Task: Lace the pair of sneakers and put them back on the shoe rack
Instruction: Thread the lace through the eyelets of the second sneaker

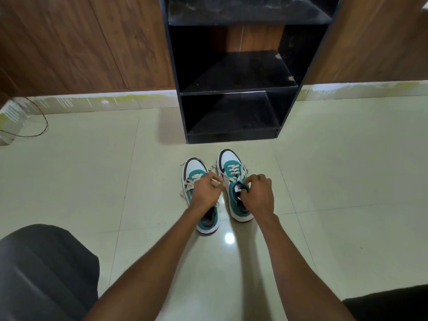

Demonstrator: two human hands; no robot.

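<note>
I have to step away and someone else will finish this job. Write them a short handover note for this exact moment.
Left hand: grip closed on a lace end.
Right hand: at the right sneaker's tongue; what it holds cannot be told.
Both sneakers stand on the floor before the shoe rack.
Done: right sneaker's lower rows laced.
Left: finish it, lace the left sneaker, shelve both.

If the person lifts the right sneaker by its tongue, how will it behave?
The teal and white right sneaker probably lifts easily. Its black tongue looks soft, so the heel may sag. The cream lace, loose, would likely dangle.
</note>
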